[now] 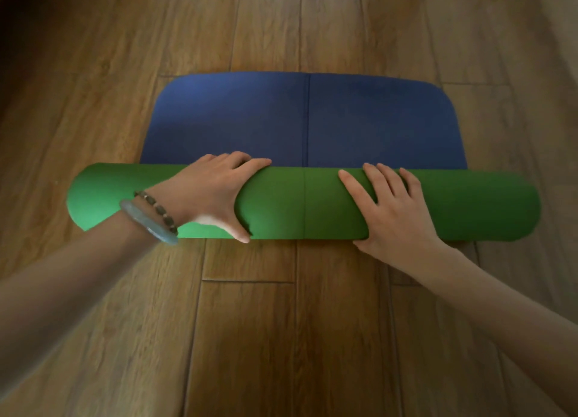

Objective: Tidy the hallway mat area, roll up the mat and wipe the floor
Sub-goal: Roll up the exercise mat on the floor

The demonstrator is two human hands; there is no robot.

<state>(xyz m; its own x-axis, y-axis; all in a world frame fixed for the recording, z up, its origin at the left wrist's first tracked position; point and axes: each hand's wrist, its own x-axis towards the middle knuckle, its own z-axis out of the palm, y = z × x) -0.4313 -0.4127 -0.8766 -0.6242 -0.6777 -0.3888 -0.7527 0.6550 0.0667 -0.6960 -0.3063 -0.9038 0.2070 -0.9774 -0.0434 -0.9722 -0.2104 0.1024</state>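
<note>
Wood-plank floor [93,72] carried a two-sided foam mat [300,207], green outside on the rolled part, blue face on the flat part beyond. Roll lay crosswise, near the person. Left hand [209,191], with a pale bangle [147,222] and a beaded bracelet [158,211] on the wrist, had its grip clamped on the roll: fingers over the far side, thumb at the near edge. Right hand [391,210] rested on the roll right of centre, fingers straight, grip apart, heel at the near edge.
</note>
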